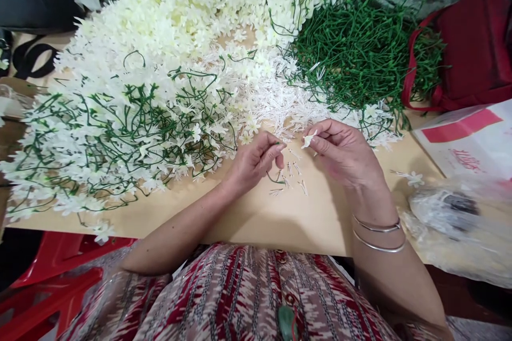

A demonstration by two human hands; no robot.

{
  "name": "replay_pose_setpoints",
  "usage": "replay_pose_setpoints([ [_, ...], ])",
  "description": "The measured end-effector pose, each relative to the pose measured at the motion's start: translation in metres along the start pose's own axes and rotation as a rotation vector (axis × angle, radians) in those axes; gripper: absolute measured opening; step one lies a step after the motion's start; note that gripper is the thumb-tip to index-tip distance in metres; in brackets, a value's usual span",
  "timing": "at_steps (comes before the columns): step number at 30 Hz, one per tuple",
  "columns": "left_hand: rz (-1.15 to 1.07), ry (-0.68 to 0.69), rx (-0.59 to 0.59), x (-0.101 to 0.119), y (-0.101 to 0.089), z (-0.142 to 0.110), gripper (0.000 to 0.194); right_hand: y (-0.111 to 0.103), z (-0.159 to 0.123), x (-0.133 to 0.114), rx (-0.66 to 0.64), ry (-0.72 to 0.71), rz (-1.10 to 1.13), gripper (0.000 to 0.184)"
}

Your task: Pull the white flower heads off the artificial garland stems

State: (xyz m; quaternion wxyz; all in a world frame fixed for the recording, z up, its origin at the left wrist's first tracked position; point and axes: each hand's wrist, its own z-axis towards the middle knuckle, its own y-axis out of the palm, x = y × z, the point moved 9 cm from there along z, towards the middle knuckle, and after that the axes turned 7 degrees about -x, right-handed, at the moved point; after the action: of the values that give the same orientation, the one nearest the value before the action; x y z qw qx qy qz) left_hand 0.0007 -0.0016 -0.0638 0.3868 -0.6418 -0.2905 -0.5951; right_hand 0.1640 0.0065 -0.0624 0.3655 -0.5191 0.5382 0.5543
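In the right hand is a flower — small, white.

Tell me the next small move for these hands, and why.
Probably bring the white flower in the right hand to the green stem in the left hand: each hand pinches one piece, a gap separates them, and the heap on the left mixes such flowers with stems.

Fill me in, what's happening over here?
The person's left grip holds a green stem, and the right grip pinches a white flower; the two pieces are apart. Flowers mixed with stems lie heaped on the table's left, with a stem pile at far right.
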Motion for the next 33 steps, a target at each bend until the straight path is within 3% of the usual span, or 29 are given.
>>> replay_pose_setpoints([
  [4, 0.279, 0.036, 0.013, 0.016, -0.003, -0.005, 0.017, 0.009, 0.000, 0.009, -0.035, 0.045, -0.027, 0.032],
  [10, 0.223, 0.035, -0.003, 0.018, -0.002, -0.005, 0.028, 0.016, 0.000, 0.010, -0.059, 0.061, -0.076, 0.030],
  [25, 0.210, 0.122, -0.007, 0.018, 0.000, -0.003, 0.027, 0.015, -0.002, 0.010, -0.059, 0.095, -0.070, 0.035],
  [33, 0.221, 0.132, 0.004, 0.018, 0.000, -0.004, 0.027, 0.017, -0.003, 0.013, -0.073, 0.100, -0.089, 0.029],
])
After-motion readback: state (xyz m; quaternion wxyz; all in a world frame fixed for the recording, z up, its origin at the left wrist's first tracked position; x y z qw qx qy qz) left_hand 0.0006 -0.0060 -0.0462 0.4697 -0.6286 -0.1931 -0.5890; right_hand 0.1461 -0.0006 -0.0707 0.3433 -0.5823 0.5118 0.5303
